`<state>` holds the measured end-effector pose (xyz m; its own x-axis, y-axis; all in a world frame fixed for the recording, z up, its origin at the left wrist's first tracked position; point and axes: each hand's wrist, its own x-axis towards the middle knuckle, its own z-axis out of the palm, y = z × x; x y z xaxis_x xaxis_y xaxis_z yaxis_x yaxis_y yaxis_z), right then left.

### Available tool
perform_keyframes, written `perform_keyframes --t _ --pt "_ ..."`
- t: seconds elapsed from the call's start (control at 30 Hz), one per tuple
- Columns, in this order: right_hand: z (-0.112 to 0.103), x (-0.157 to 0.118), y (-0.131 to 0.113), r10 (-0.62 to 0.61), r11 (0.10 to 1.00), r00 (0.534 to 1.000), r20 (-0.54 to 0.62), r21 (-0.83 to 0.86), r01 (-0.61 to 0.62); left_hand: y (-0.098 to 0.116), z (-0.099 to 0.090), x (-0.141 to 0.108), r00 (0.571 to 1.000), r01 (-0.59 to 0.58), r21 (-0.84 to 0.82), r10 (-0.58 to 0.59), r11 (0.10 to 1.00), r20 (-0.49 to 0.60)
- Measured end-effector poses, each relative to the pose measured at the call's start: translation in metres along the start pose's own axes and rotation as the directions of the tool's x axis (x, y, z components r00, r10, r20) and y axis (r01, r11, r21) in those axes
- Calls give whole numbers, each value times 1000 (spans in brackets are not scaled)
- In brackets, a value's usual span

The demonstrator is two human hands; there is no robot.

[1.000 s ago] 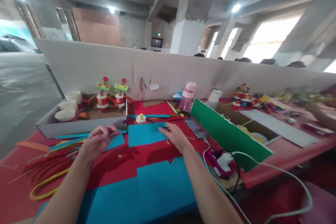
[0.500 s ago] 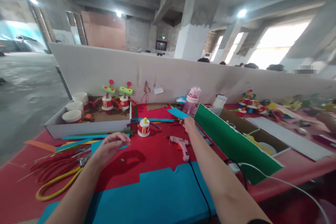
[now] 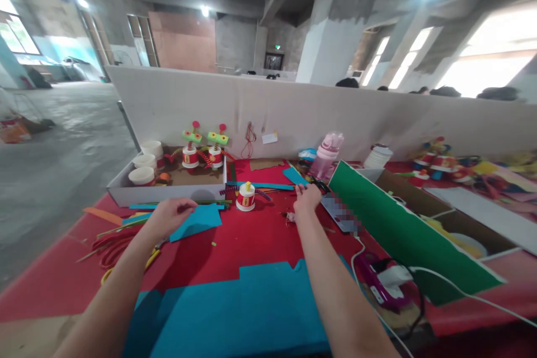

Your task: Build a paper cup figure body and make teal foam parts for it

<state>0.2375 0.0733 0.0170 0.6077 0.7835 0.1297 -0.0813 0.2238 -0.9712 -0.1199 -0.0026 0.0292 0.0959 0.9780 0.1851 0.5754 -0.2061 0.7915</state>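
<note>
My left hand [image 3: 174, 215] hovers over a blue paper sheet [image 3: 201, 222] at the left, fingers loosely bent, with a gap at the thumb and nothing visible in them. My right hand [image 3: 308, 198] reaches forward beside a small blue paper piece [image 3: 295, 175], at the right end of a long blue strip [image 3: 268, 185]. Its fingers are slightly apart; I cannot see anything held. Between the hands stands a white-and-red paper cup [image 3: 245, 198] with a yellow top and purple coiled arms. A pink glue gun [image 3: 290, 218] lies mostly hidden behind my right forearm.
A white tray [image 3: 168, 196] holds paper cups and two finished cup figures [image 3: 190, 156]. Scissors [image 3: 153, 257] lie partly under my left arm. At the right are a phone [image 3: 339, 212], a pink bottle [image 3: 327, 156], a green-sided box [image 3: 398, 229] and a purple power strip [image 3: 386, 285] with cables.
The view has turned to the right. My right hand has shifted left relative to the bottle, its forearm now covering most of the glue gun. My left hand has drawn slightly left, away from the cup.
</note>
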Motion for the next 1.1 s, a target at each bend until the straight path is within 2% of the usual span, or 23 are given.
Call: perform_keyframes --t 0.07,0.1,0.13,0.2,0.27,0.33,0.4,0.43,0.5,0.57,0.6,0.67,0.7,0.73,0.77,0.83,0.9,0.93,0.97,1.0,1.03,1.1 --pt "9 -40 8 -3 1000 1000 -28 26 4 -6 6 -3 998 -50 262 38 964 50" --pt "13 -64 12 -36 999 999 -6 39 36 -9 12 -7 995 -72 379 42 923 88" --pt "16 -89 17 -136 990 987 86 37 133 -11 20 -10 991 -96 482 37 871 131" --pt "21 -133 26 -281 957 907 313 25 288 -17 35 -16 986 -123 638 23 761 162" --pt "22 -163 33 -328 929 819 470 5 369 -21 45 -20 989 -123 727 20 676 149" --pt "20 -176 38 -344 900 724 598 -9 435 -25 49 -19 990 -116 774 10 623 140" --pt "16 -177 41 -339 885 665 666 -13 465 -26 47 -17 989 -111 799 -10 592 145" --pt "15 -176 42 -335 883 651 681 -15 470 -26 46 -16 989 -106 806 -21 582 145" --pt "14 -173 44 -315 891 655 687 -23 453 -21 41 -17 993 -82 814 -24 574 117" --pt "15 -172 47 -260 923 679 687 -30 384 -11 38 -21 998 -63 793 57 606 35" --pt "17 -172 47 -219 946 699 681 -27 322 -4 37 -24 990 -69 756 141 651 -30" --pt "21 -171 47 -128 988 735 666 23 151 13 37 -30 926 -143 593 319 792 -203" --pt "23 -169 46 -77 997 735 673 67 43 22 38 -32 888 -215 459 369 862 -276" --pt "25 -167 44 -22 991 716 698 112 -79 31 39 -33 871 -305 301 393 903 -295" --pt "26 -164 41 36 967 676 736 145 -210 38 41 -34 872 -386 139 409 912 -269" --pt "26 -157 34 152 870 536 830 145 -472 50 49 -32 868 -490 -124 471 863 -157" --pt "22 -152 29 226 733 385 895 104 -672 54 60 -30 849 -525 -225 523 821 -72" --pt "20 -149 28 237 667 329 914 93 -739 54 66 -29 838 -537 -222 545 814 -30" --pt "18 -148 27 236 617 299 924 95 -782 52 73 -28 827 -551 -194 562 811 -1" --pt "16 -147 28 239 586 289 927 99 -804 49 80 -27 818 -566 -154 575 810 17" --pt "15 -146 29 248 570 301 921 112 -814 45 87 -27 813 -577 -113 582 809 14" --pt "14 -145 34 279 568 363 889 152 -809 37 96 -28 805 -593 -26 593 805 -4"
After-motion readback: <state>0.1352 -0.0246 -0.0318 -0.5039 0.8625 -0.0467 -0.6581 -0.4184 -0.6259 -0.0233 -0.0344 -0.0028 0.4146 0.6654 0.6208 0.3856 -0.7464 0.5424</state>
